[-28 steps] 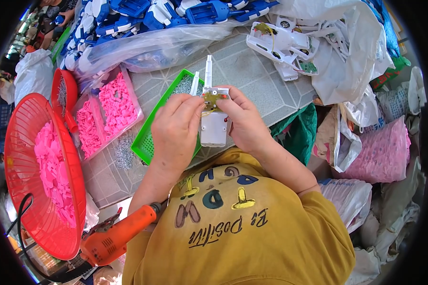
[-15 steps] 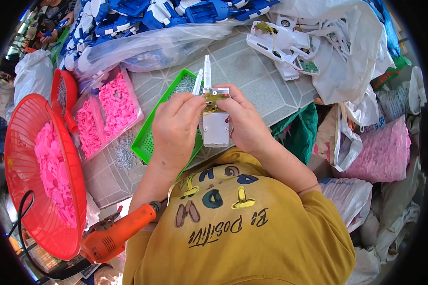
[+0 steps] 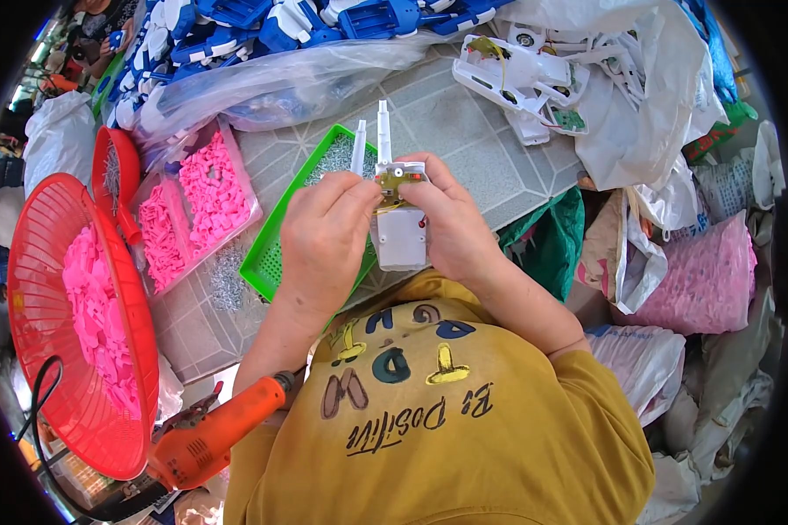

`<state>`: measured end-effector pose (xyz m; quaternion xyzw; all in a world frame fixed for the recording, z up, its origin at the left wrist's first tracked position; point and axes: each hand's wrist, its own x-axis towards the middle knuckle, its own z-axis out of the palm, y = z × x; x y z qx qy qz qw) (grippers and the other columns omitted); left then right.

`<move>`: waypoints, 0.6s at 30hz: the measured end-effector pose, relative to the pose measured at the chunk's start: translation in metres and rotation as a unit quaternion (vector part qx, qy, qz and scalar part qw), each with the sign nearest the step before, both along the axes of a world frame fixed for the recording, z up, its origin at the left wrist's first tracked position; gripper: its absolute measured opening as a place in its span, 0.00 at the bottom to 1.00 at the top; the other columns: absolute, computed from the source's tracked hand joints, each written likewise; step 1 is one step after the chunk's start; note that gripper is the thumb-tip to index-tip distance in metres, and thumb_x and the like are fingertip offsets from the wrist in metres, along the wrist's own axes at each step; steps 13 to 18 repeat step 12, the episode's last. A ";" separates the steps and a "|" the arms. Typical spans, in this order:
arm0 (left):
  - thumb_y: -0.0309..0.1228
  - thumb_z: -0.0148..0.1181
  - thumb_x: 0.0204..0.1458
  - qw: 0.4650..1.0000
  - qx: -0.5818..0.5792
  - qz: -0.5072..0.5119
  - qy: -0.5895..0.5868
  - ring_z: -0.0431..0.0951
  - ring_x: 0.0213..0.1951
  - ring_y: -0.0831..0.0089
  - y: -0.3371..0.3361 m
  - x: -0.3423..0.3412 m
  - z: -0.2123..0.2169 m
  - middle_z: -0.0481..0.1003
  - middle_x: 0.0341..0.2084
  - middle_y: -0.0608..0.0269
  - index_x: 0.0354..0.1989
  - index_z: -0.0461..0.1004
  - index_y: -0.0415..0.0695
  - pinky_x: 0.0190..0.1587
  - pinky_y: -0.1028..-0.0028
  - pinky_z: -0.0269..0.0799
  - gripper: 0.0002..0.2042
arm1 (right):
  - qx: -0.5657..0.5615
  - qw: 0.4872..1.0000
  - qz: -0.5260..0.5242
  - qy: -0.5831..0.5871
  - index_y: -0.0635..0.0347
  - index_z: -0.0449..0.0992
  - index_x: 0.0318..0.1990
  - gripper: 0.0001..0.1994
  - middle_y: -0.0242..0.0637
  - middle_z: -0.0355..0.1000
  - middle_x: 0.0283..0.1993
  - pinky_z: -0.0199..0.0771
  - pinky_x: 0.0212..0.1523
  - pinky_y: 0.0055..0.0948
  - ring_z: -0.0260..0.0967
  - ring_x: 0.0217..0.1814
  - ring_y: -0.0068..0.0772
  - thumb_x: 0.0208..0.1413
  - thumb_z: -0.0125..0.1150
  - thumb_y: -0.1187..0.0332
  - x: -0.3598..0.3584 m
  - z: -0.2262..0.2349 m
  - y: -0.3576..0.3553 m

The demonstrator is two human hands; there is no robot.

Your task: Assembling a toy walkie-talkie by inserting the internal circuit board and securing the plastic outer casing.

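Observation:
My right hand (image 3: 458, 214) grips a white plastic toy housing (image 3: 402, 238), its thumb beside a small circuit board (image 3: 397, 180) set in the upper part. A long white prong (image 3: 383, 131) stands up from the housing's top. My left hand (image 3: 324, 232) is closed at the board's left edge, the fingertips pinched together. A second white plastic arm (image 3: 359, 147) sticks up from behind those fingers, apart from the first prong; its lower end is hidden. A thin yellow wire runs below the board. Beneath my left hand lies a green tray (image 3: 263, 249) with small metal screws.
Pink plastic parts fill a clear divided tray (image 3: 256, 210) and a red basket (image 3: 149, 350). A red scoop (image 3: 127, 166) holds screws. An orange power screwdriver (image 3: 228, 429) rests left of my lap. Blue-and-white parts (image 3: 381, 17) and white housings (image 3: 517, 79) lie across the table's back.
The second white arm has shifted left and stands more upright, with a wider gap to the first prong. The housing and my right hand have barely moved.

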<state>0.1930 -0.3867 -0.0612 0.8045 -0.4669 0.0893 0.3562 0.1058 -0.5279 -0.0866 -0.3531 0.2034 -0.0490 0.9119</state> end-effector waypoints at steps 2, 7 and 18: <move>0.23 0.66 0.49 1.000 0.010 -0.012 -0.007 0.76 0.34 0.59 0.000 0.000 0.003 0.77 0.35 0.61 0.40 0.79 0.43 0.38 0.64 0.71 0.09 | -0.004 1.000 -0.004 -0.015 0.56 0.68 0.52 0.12 0.33 0.72 0.45 0.76 0.39 0.26 0.72 0.41 0.22 0.62 0.49 0.72 -0.002 -0.001 0.001; 0.24 0.67 0.49 0.999 0.008 -0.013 0.030 0.76 0.32 0.59 0.002 0.001 0.002 0.77 0.34 0.62 0.37 0.79 0.43 0.37 0.65 0.71 0.07 | -0.007 1.000 0.010 0.004 0.57 0.68 0.52 0.12 0.34 0.73 0.45 0.76 0.40 0.27 0.73 0.42 0.23 0.61 0.49 0.72 -0.002 -0.001 -0.001; 0.25 0.66 0.50 0.993 0.030 -0.013 0.116 0.77 0.34 0.58 0.005 0.002 0.009 0.78 0.34 0.61 0.36 0.80 0.42 0.38 0.65 0.71 0.06 | 0.018 1.000 0.013 0.000 0.58 0.68 0.52 0.12 0.35 0.73 0.46 0.76 0.41 0.27 0.74 0.43 0.24 0.61 0.49 0.72 -0.001 -0.002 0.000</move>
